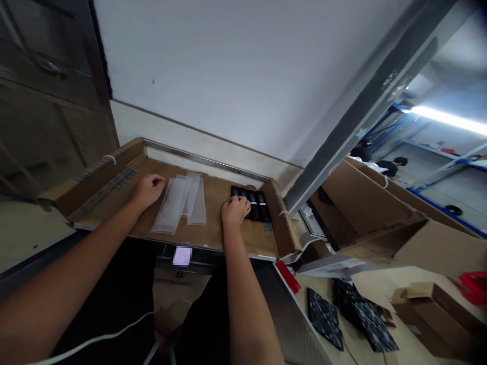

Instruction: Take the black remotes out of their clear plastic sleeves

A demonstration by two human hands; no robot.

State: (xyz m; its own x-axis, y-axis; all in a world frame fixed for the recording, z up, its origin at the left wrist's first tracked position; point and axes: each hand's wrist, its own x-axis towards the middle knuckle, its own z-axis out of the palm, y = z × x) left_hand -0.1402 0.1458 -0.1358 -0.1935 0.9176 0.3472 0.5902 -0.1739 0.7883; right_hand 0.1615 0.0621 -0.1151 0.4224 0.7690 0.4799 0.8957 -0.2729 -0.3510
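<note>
A shallow cardboard tray (213, 230) lies on the work surface against a white wall. Several clear plastic sleeves (180, 203) lie fanned out in its middle. A row of black cylindrical items with white bands (258, 203) stands at the tray's right end. My left hand (147, 190) rests on the cardboard just left of the sleeves, fingers curled, with nothing visibly in it. My right hand (235, 210) is curled over the leftmost black items, touching them; whether it grips one is hidden by the knuckles.
A dark cabinet (45, 101) stands to the left. At right, a table holds black patterned pouches (327, 317), cardboard boxes (437, 309) and a red object (475, 284). A white cable (102, 337) runs below. Other people (391, 165) work in the far background.
</note>
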